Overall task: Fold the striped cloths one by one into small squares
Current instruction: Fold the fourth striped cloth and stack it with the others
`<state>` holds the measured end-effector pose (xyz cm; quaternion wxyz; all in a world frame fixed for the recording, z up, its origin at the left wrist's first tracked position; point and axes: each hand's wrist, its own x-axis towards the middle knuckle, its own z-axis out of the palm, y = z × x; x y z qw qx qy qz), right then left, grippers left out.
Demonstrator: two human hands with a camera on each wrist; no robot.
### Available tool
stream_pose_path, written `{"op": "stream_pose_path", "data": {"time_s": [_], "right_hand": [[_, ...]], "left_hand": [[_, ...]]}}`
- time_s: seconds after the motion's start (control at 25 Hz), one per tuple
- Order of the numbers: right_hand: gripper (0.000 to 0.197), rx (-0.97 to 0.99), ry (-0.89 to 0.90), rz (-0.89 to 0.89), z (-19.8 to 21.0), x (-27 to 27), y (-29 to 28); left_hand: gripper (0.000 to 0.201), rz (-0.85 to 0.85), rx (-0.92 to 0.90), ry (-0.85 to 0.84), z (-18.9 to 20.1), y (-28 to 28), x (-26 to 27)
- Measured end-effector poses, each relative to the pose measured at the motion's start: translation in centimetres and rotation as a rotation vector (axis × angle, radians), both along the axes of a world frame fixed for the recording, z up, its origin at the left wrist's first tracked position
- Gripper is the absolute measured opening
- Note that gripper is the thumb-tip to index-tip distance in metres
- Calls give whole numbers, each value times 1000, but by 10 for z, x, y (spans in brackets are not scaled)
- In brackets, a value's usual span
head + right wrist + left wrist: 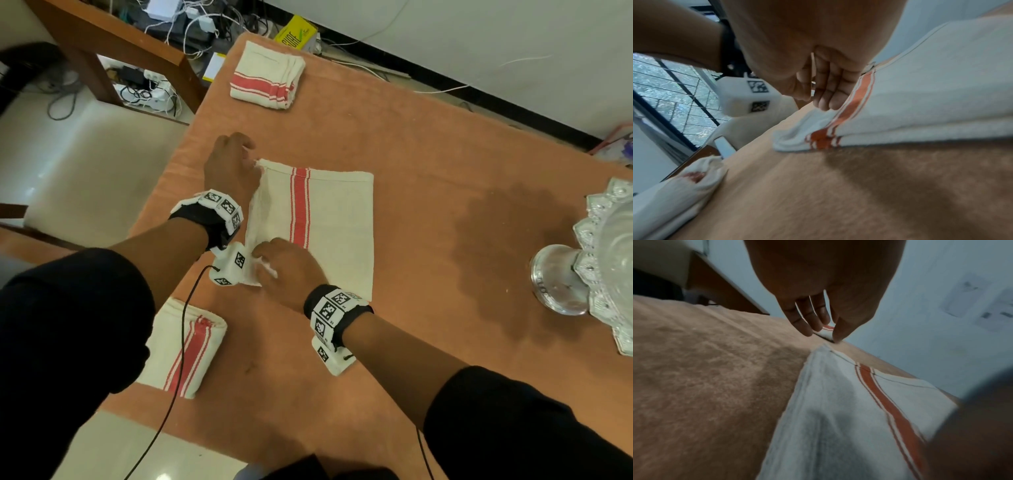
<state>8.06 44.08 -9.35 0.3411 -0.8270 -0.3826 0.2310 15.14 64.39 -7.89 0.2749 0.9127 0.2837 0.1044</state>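
Note:
A cream cloth with a red stripe (pixel 329 226) lies half folded in the middle of the orange table (pixel 428 144). My left hand (pixel 236 161) is at its far left corner; in the left wrist view the left hand (pixel 823 337) hangs with straight fingers just above that corner of the cloth (pixel 838 394). My right hand (pixel 284 267) is at the near left corner, where the right hand (pixel 818 100) pinches the raised top layer of the cloth (pixel 931 91) beside the stripe. One folded striped cloth (pixel 267 78) lies at the far side, another (pixel 185 349) near my left forearm.
A cut-glass stand (pixel 561 274) and its dish sit at the table's right edge. A dark patch (pixel 496 240) marks the table covering to the right of the cloth. A cream chair seat (pixel 85 171) is left of the table, with cables and a yellow box (pixel 296 34) beyond.

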Motion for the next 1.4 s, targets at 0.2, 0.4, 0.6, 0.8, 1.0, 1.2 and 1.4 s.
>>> {"op": "stream_pose_path", "data": {"time_s": [0.2,0.4,0.6,0.8,1.0,1.2,1.4], "right_hand": [[29,-185,-333,-190,3,68,-31],[50,-349,-462,-94,-5,105,-45],[59,-426,-471,0,-8,112,-36],[63,-442,-456,7,-7,121,-53],[65,-398,-477,-37,-12,131,-92],[69,-457,-407,-28,-7,132,-87],[62,-420,-434,-44,11,108,-68]], "left_hand": [[29,-562,150,52,7,-46,-26],[71,-720,287,286,-8,-55,-32],[85,-708,353,345,-8,-45,-26],[96,-619,298,335,-13,-36,-34],[100,-612,227,370,-11,-25,-40],[97,-605,231,457,1,-34,-30],[78,-672,290,382,22,-67,-40]]}}
